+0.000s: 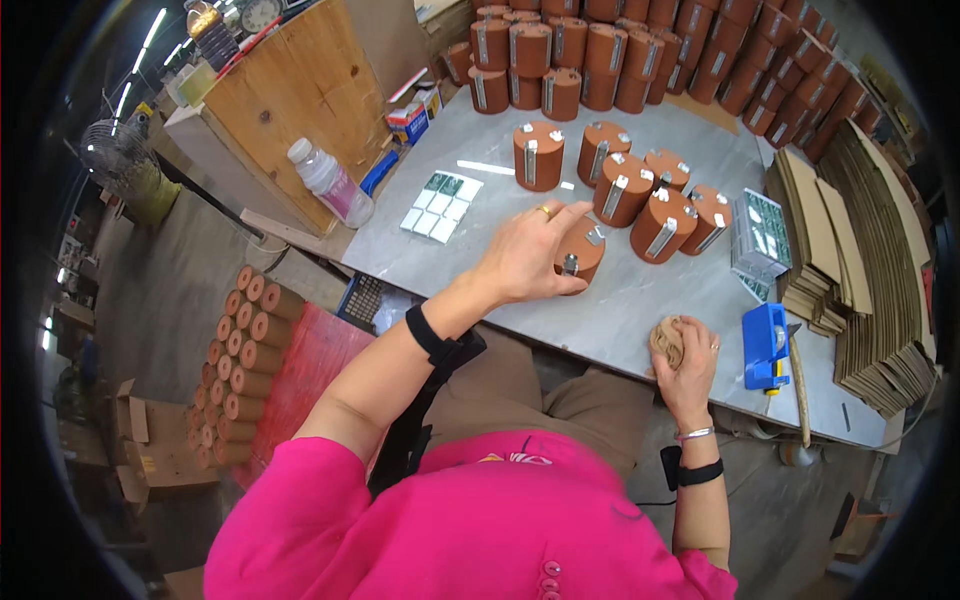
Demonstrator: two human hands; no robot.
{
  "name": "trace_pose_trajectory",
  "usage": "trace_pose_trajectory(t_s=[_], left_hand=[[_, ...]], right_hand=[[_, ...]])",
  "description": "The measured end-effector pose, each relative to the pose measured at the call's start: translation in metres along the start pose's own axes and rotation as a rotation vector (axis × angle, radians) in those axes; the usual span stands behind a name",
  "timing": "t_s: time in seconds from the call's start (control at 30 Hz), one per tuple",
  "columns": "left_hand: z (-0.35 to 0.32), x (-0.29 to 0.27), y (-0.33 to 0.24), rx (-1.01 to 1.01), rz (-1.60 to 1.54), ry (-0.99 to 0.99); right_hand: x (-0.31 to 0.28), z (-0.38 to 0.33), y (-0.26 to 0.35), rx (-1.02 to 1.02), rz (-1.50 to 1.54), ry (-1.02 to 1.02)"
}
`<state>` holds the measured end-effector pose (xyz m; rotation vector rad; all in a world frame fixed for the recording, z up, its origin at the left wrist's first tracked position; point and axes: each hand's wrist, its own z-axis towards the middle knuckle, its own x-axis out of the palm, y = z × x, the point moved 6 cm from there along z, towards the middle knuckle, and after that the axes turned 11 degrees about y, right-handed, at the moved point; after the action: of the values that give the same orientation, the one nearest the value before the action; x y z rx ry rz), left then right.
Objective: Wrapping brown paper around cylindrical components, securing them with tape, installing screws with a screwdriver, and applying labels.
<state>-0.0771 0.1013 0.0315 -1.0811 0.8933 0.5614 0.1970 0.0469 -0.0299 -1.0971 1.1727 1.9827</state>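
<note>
My left hand (pixel 533 252) is wrapped round a reddish-brown cylinder (pixel 583 247) with metal clips, which stands on the grey table (pixel 480 215). Its thumb is on the near side and its fingers reach over the far side. Close to the table's front edge, my right hand (pixel 690 368) grips a crumpled beige cloth (pixel 667 343). Just beyond the left hand stand several similar cylinders (pixel 622 190) with metal strips down their sides and white pieces on top. Left of that hand lies a sheet of white and green labels (pixel 440 207).
More cylinders (pixel 530 50) are stacked along the back. On the right are a label stack (pixel 760 235), flat cardboard (pixel 880 280), a blue tape dispenser (pixel 765 345) and a wooden handle (pixel 799 390). A bottle (pixel 330 183) stands by the wooden cabinet (pixel 290 110); cylinders with holes (pixel 240 360) are piled lower left.
</note>
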Motion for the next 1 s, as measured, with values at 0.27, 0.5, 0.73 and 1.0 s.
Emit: trace_pose_trajectory(t_s=[0.27,0.5,0.73,1.0], left_hand=[[-0.021,0.013,-0.021,0.027,0.158,0.081],[-0.043,0.019,-0.018,0.219,0.12,-0.169],[-0.032,0.026,-0.023,0.136,-0.237,-0.256],[-0.041,0.031,-0.011,0.191,0.061,-0.291]], right_hand=[[0.002,0.0,0.006,0.032,-0.019,-0.046],[0.005,-0.002,0.008,0.006,-0.013,-0.069],[-0.004,-0.009,-0.005,0.031,-0.053,-0.101],[-0.081,-0.025,-0.02,0.107,-0.048,-0.333]])
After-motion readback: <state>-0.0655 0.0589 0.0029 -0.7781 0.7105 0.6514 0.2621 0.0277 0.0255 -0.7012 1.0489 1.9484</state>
